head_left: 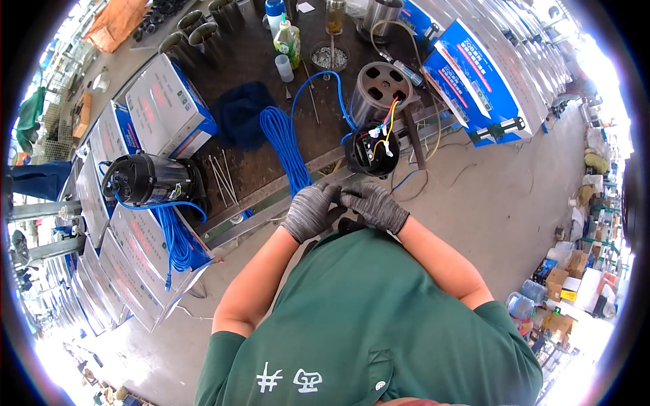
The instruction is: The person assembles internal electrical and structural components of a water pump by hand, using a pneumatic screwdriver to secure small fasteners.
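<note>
Both of my hands wear grey knit gloves and meet before my body at the bench's near edge. My left hand (313,211) has its fingers curled. My right hand (376,206) is closed, fingertips close to the left's; a small dark thing may be between them, too hidden to name. Just beyond lies a bundled blue cable (284,145), one end looping to a steel pump body (378,93) with a slotted top. Against the pump body, a round black housing (371,161) stands open toward me, with yellow, red and white-tipped wires (386,128) coming out.
A second pump (152,179) with blue cable lies on cartons at left. Boxes (168,105) (477,84) flank the bench (261,193). Further back are a dark blue cloth (242,114), a green bottle (288,44), a bowl of small parts (330,57) and steel cylinders (203,37).
</note>
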A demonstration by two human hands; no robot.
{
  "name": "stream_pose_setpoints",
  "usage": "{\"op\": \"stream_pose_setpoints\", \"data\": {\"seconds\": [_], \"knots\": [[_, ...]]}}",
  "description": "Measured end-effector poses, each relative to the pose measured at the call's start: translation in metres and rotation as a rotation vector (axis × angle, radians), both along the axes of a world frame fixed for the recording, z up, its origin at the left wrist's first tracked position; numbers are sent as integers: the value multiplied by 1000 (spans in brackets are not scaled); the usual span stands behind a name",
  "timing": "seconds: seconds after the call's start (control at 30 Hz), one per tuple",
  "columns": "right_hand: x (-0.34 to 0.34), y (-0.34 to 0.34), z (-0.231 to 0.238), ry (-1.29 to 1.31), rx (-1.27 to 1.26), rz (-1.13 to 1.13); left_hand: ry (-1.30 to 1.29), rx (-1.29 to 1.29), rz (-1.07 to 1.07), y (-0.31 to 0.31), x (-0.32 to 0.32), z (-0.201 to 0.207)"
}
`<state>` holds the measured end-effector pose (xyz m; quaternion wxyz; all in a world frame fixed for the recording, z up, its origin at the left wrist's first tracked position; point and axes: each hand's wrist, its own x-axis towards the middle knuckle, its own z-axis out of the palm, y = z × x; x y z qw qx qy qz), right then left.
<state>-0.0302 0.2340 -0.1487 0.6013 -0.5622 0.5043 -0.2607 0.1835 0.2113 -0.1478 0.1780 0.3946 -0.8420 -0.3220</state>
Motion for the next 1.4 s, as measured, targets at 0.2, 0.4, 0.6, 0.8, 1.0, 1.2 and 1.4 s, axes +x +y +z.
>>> {"op": "stream_pose_setpoints", "data": {"seconds": [0.2,0.4,0.6,0.8,1.0,1.2,1.4], "knots": [[-6,-3,8,280,-23,50,-34,42,10,3,9,-7],[-16,5,-22,359,-316,197,-111,67,-67,1,12,-11],[-11,2,-11,299,-88,88,-63,158,-24,1,8,-15],[-25,2,-28,147,35,-41,162,255,307,7,16,-25],[-25,10,-2,-70,37,-139,334,405,244,6,31,-21],[-22,9,3,7,134,-79,399,512,159,7,15,-24],[-38,1,-40,-33,-31,98,190,401,123,1,5,-14]]}}
